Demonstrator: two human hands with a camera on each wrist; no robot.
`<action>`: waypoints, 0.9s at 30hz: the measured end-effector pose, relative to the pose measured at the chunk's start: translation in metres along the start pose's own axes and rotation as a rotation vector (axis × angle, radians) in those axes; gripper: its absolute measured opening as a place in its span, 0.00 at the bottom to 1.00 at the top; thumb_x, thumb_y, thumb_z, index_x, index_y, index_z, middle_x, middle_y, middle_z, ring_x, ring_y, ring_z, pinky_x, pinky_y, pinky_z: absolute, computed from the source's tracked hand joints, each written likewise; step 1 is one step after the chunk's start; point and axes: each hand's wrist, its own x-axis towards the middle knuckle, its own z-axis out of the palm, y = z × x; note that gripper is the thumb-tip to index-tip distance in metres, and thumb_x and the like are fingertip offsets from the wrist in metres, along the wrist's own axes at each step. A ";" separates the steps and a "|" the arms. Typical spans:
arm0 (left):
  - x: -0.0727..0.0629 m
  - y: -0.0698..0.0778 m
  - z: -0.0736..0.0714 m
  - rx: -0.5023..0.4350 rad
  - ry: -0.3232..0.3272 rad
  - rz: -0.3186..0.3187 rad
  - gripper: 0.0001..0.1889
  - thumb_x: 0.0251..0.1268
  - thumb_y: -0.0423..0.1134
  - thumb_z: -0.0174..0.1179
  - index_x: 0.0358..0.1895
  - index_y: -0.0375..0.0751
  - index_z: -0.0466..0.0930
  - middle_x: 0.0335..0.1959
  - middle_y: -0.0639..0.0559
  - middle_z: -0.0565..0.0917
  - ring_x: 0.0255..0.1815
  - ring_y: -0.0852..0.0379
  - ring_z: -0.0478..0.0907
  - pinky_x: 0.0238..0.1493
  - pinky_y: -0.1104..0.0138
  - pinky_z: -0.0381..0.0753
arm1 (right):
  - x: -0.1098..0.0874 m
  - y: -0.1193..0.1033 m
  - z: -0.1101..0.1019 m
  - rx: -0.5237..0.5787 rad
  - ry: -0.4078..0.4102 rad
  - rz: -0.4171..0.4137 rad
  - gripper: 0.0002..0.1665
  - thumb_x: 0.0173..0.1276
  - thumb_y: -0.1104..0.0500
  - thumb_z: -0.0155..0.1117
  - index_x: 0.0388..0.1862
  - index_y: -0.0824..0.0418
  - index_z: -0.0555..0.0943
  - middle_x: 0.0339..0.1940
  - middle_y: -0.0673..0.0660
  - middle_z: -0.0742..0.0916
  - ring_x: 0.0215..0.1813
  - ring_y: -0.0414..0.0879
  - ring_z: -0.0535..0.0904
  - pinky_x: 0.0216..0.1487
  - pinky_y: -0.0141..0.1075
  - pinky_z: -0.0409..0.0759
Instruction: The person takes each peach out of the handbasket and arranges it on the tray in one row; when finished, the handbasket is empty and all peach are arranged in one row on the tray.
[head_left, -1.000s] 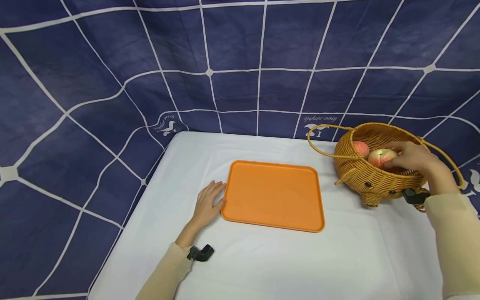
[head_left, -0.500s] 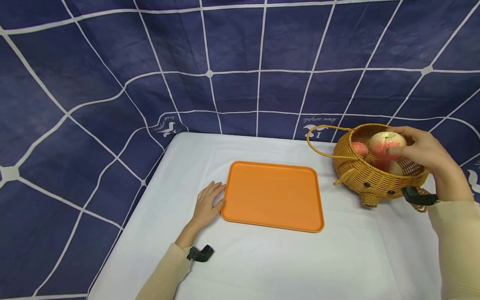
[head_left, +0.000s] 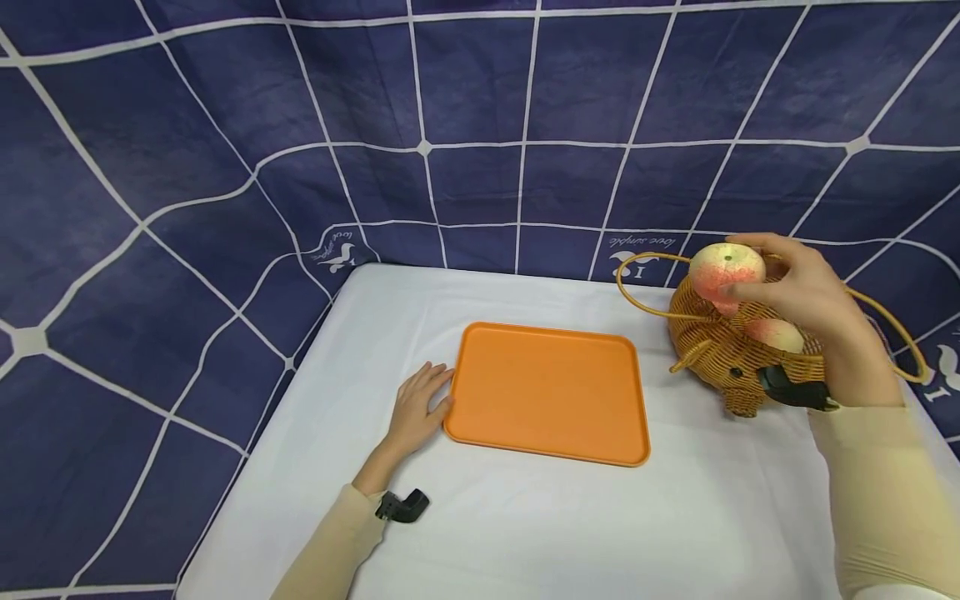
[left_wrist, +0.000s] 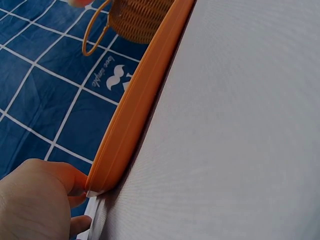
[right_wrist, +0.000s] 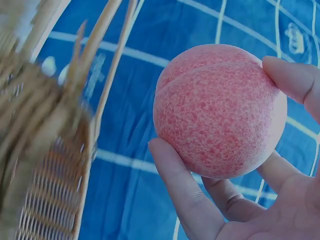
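Observation:
My right hand [head_left: 813, 292] grips a pink and cream peach [head_left: 726, 268] above the wicker basket [head_left: 708, 354]. In the right wrist view, thumb and fingers clasp the peach [right_wrist: 215, 110] from its sides, with the basket [right_wrist: 55, 185] blurred at the left. Another peach [head_left: 776, 335] lies inside the basket; the hand and the held fruit hide much of the interior. My left hand [head_left: 416, 408] rests by the left edge of the orange tray [head_left: 547, 392], its fingers extended. The left wrist view shows that hand [left_wrist: 40, 197] touching the tray's corner [left_wrist: 107, 172].
Thin looped handles [head_left: 636, 310] stick out from the basket's sides. White cloth [head_left: 585, 525] covers the table. A dark blue checked curtain [head_left: 465, 92] hangs behind it and along the left side.
My right hand has lifted the peach from inside the basket and carried it up and to the left. The left hand and tray have stayed in place.

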 end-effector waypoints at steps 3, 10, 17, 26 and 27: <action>0.000 0.000 0.000 0.004 -0.001 0.002 0.24 0.66 0.40 0.58 0.66 0.40 0.74 0.68 0.40 0.73 0.75 0.38 0.59 0.74 0.43 0.54 | 0.001 -0.013 0.012 0.022 0.000 -0.040 0.41 0.59 0.57 0.74 0.71 0.56 0.69 0.47 0.38 0.75 0.39 0.34 0.73 0.35 0.24 0.73; 0.000 0.000 0.000 0.003 0.006 0.010 0.24 0.66 0.40 0.58 0.65 0.40 0.74 0.67 0.40 0.74 0.75 0.38 0.60 0.73 0.42 0.55 | 0.008 -0.036 0.044 0.104 -0.018 -0.101 0.39 0.57 0.60 0.74 0.68 0.55 0.72 0.52 0.42 0.76 0.39 0.35 0.76 0.35 0.24 0.75; 0.000 0.001 -0.001 0.001 0.004 0.010 0.24 0.66 0.40 0.58 0.65 0.40 0.74 0.67 0.40 0.74 0.75 0.39 0.60 0.73 0.42 0.55 | 0.016 -0.059 0.085 0.188 -0.112 -0.144 0.41 0.57 0.61 0.74 0.70 0.54 0.71 0.65 0.57 0.75 0.50 0.50 0.73 0.38 0.30 0.77; -0.001 0.001 -0.002 0.011 0.009 0.021 0.24 0.66 0.40 0.58 0.65 0.40 0.74 0.67 0.40 0.74 0.75 0.39 0.60 0.72 0.42 0.56 | 0.035 -0.077 0.154 0.336 -0.246 -0.195 0.41 0.55 0.65 0.73 0.69 0.58 0.71 0.66 0.62 0.73 0.57 0.60 0.73 0.49 0.43 0.77; -0.001 0.001 -0.002 0.012 0.006 0.020 0.24 0.66 0.40 0.58 0.66 0.40 0.74 0.67 0.40 0.74 0.75 0.39 0.60 0.72 0.42 0.56 | 0.038 -0.078 0.161 0.345 -0.255 -0.190 0.41 0.54 0.65 0.74 0.69 0.58 0.72 0.66 0.62 0.74 0.57 0.60 0.73 0.50 0.44 0.77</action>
